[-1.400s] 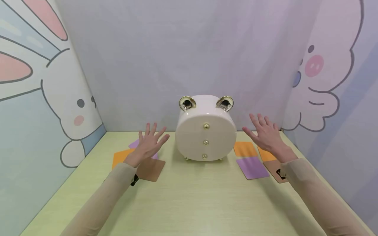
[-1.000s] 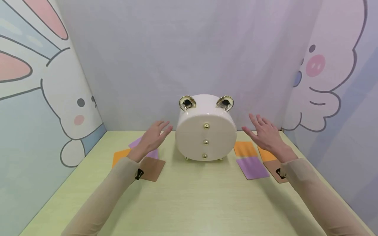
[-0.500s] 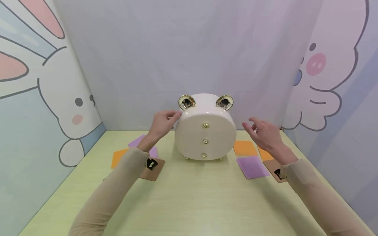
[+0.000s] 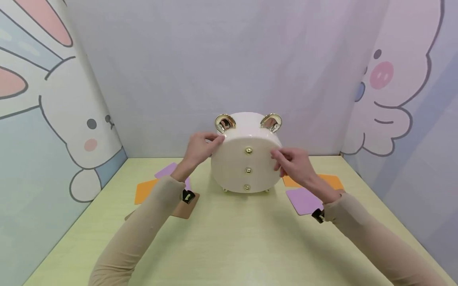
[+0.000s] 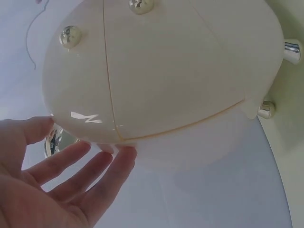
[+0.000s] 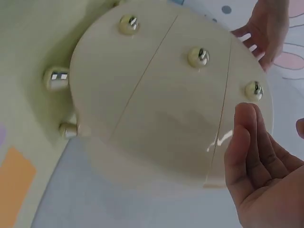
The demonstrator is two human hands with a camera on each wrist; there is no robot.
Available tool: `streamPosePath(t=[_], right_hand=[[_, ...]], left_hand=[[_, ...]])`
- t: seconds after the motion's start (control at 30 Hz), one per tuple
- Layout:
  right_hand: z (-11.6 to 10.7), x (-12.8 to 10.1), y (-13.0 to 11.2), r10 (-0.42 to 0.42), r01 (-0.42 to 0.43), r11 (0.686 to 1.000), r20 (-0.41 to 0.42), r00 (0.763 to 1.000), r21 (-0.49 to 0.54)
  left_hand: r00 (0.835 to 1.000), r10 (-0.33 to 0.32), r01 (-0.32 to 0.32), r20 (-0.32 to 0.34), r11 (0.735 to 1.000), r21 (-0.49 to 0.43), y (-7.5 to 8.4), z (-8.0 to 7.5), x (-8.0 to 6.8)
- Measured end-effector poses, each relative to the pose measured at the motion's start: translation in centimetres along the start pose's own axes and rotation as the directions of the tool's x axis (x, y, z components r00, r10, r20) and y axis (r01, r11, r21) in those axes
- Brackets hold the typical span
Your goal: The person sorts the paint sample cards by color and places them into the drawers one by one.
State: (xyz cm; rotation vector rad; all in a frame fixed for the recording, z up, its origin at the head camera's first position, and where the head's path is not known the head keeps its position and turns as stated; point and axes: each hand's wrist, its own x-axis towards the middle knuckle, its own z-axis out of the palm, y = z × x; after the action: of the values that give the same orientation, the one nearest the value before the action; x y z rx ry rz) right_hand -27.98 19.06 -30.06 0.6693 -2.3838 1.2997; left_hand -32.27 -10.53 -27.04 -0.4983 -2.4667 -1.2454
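A round, glossy cream plastic drawer box [image 4: 247, 163] with two golden ear-shaped ornaments [image 4: 224, 122] on top is standing on small golden feet near the back of the pale green table [image 4: 229, 238], close to the grey backdrop; its front is showing three stacked drawers, each carrying a small golden ball knob [image 4: 247, 151]. The left hand [image 4: 198, 149] is resting against the box's upper left edge, just beside the left ornament; the left wrist view is showing its fingers [image 5: 102, 168] straight and relaxed, touching the rim, so it is pressing rather than clasping. The right hand [image 4: 291, 161] is hovering at the box's right front, beside the top drawer; its fingers [image 6: 244, 142] are lying loosely extended near the top knob, gripping nothing. Flat square mats are lying on the table at both sides: an orange mat [image 4: 144, 190], a purple mat [image 4: 166, 171] and a brown mat [image 4: 184, 208] on the left; another purple mat [image 4: 302, 200] and an orange mat [image 4: 330, 180] on the right. Cartoon animal panels [image 4: 53, 119] are enclosing the scene.
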Motion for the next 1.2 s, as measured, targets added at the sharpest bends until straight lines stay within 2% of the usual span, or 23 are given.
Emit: streamPosePath(t=[0.07, 0.17, 0.3, 0.37, 0.43, 0.63, 0.93, 1.2], right_hand=[[1.0, 0.4, -0.5, 0.098, -0.105, 0.990, 0.072, 0.993, 0.096], [2.6, 1.2, -1.1, 0.222, -0.257, 0.940, 0.168, 0.960, 0.224], [4.5, 2.3, -1.5, 0.350, -0.425, 0.821, 0.253, 0.902, 0.380], [5.3, 2.7, -1.7, 0.393, -0.474, 0.767, 0.269, 0.880, 0.431], [5.9, 2.9, -1.9, 0.416, -0.496, 0.733, 0.270, 0.868, 0.465], [6.8, 3.1, -2.5, 0.441, -0.503, 0.712, 0.246, 0.863, 0.489], [7.0, 2.9, -2.8, 0.433, -0.478, 0.733, 0.210, 0.876, 0.484], [6.9, 2.3, -3.1, 0.426, -0.478, 0.731, 0.223, 0.877, 0.486]], left_hand=[[1.000, -0.014, 0.014, 0.004, 1.000, -0.011, 0.0, 0.0, 0.0], [1.000, -0.027, 0.027, 0.005, 1.000, -0.015, 0.0, 0.0, 0.1], [0.999, -0.036, 0.036, 0.003, 0.999, -0.018, 0.0, 0.0, 0.1], [0.999, -0.044, 0.044, 0.004, 0.999, -0.024, 0.0, 0.0, 0.1], [0.999, -0.054, 0.054, 0.007, 0.998, -0.028, 0.0, 0.1, 0.0], [0.998, -0.063, 0.064, 0.012, 0.998, -0.021, 0.2, 0.0, 0.1], [0.998, -0.066, 0.067, 0.012, 0.998, -0.018, 0.4, 0.0, 0.0], [0.998, -0.064, 0.065, 0.011, 0.998, -0.027, 0.4, -0.1, -0.2]])
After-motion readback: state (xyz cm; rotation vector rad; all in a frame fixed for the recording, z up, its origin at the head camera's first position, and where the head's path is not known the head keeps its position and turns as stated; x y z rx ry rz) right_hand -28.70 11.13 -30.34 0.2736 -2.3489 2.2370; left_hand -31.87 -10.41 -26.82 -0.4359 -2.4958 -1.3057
